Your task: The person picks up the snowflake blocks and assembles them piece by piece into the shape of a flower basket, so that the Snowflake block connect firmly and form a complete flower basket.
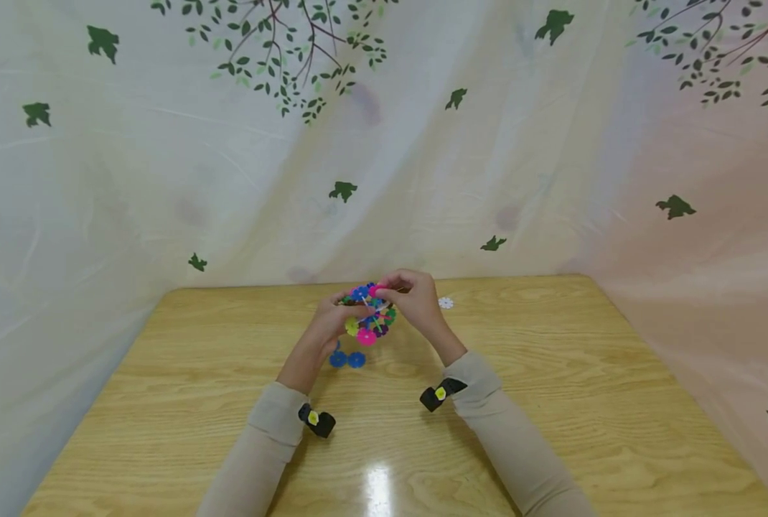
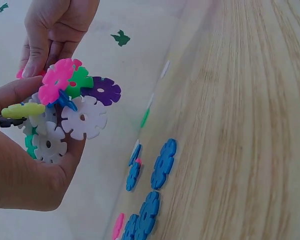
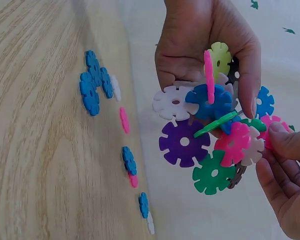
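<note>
A cluster of interlocking notched plastic discs in pink, blue, green, purple, yellow and white is held above the table. My left hand grips the cluster from its left side, the thumb lying across it and fingers beneath. From the other side my right hand pinches a pink disc between thumb and fingers at the cluster's edge. Whether that pink disc is slotted into its neighbours cannot be told. In the right wrist view a purple disc and a green disc stick out below.
Several loose blue discs lie on the wooden table below the left hand. A white disc lies beyond the right hand. The right wrist view also shows a loose pink disc. A leaf-patterned curtain hangs behind the table.
</note>
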